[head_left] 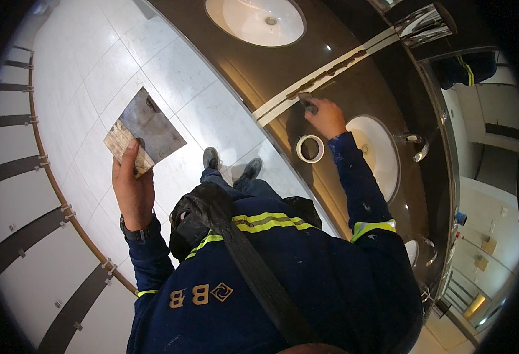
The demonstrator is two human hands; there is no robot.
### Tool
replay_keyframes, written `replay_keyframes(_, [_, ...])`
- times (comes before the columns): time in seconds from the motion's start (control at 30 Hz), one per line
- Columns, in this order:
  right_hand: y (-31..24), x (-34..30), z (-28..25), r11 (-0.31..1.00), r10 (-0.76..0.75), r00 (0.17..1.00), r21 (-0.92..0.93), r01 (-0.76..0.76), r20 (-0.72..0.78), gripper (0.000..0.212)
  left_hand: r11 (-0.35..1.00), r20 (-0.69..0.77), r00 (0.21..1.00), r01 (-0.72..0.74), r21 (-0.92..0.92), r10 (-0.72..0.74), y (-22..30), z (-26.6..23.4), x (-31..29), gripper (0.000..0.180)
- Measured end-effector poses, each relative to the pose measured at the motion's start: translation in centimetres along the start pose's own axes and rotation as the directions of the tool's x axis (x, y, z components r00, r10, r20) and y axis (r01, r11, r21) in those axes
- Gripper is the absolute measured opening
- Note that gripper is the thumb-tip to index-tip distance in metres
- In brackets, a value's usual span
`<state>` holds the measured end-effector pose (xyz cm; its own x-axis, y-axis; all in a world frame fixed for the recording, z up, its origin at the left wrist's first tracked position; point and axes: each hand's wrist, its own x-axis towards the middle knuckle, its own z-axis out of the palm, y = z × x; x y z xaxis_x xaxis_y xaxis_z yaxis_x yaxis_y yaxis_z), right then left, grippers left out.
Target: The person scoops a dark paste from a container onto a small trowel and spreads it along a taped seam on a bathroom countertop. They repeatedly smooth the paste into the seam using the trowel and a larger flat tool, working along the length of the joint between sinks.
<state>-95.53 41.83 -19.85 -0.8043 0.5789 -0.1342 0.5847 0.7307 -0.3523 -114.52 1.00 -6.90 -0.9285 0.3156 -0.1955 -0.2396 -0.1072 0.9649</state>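
Scraper: small, stiff, light; clenched in right hand against taped counter seam, centre-right. Plate: thin, rigid; pinched by left hand at lower edge.

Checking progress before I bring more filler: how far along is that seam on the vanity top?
Done: two tape strips mask the seam, and brown filler covers most of it. In hand: the right hand presses a small scraper at the filler's near end; the left hand holds a wide blade. Left: the bare stretch toward the counter edge, and the tape is not yet peeled.
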Motion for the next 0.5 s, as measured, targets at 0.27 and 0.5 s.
replay_keyframes(0.27, [-1.6,-2.4,-0.2,0.128,0.214,0.964,0.974,-0.187,0.157,0.036,1.0,0.099,0.995,-0.03,0.009,0.029,-3.3,4.3,3.1,0.056])
replay_keyframes(0.5, [-5.4,-5.2,-2.6,-0.054,0.179,0.982,0.997,-0.059,0.067,0.031,0.919,0.218,0.975,0.116,-0.378,-0.033,-2.4,11.7,3.8,0.05])
